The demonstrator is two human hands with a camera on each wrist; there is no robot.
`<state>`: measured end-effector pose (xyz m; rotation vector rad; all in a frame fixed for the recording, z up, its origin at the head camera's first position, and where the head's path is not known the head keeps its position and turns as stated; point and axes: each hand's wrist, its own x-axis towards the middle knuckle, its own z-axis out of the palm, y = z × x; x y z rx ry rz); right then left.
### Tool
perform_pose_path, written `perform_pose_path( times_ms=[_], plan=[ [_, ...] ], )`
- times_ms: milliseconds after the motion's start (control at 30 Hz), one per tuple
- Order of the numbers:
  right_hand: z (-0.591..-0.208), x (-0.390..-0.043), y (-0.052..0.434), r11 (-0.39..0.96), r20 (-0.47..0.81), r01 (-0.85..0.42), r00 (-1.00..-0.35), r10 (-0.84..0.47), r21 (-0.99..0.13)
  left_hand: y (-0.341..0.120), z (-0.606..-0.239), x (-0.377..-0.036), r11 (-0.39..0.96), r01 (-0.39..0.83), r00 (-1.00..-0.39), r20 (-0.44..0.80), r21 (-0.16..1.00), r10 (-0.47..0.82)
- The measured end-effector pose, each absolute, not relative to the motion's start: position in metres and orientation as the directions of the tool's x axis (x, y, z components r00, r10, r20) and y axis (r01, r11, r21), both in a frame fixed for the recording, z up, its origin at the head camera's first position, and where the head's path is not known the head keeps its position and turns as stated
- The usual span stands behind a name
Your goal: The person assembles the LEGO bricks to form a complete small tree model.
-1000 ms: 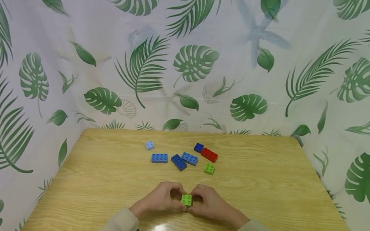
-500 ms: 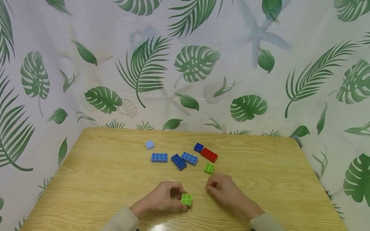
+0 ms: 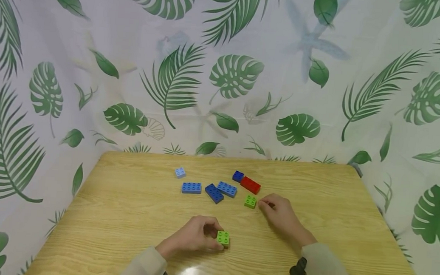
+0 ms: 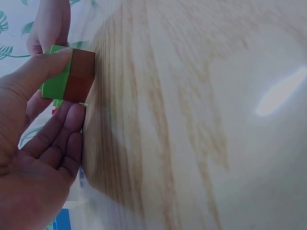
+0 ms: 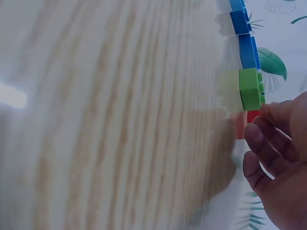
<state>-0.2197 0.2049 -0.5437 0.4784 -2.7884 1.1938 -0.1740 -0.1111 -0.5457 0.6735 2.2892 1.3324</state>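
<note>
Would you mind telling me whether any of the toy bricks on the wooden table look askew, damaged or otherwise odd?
Nothing looks damaged. The loose bricks simply lie at mixed angles: the dark blue rectangular brick sits skewed against the lighter blue one. The left hand holds a small green square brick; the right hand is beside another green brick.

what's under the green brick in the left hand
A brown brick is stuck beneath the green brick, as the left wrist view shows. The left hand pinches the pair on the table. The head view hides the brown one; its underside can't be seen.
</note>
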Motion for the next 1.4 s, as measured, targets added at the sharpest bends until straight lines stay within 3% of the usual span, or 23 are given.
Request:
perform_pose_path(
  times_ms=[333, 1000, 1400],
  plan=[
    [-0.551, -0.229, 0.203, 0.654, 0.091, -0.24, -0.963, -0.253, -0.717, -0.11, -0.544, -0.172, 0.434, 0.207, -0.807, -0.098, 0.877, 0.583],
    [-0.557, -0.235, 0.194, 0.715, 0.149, -0.273, -0.961, -0.232, -0.644, -0.11, -0.544, -0.173, 0.436, 0.2, -0.811, -0.101, 0.877, 0.576],
    [-0.549, -0.223, 0.183, 0.659, 0.055, -0.218, -0.964, -0.259, -0.72, -0.111, -0.546, -0.172, 0.435, 0.189, -0.812, -0.109, 0.88, 0.574]
  ],
)
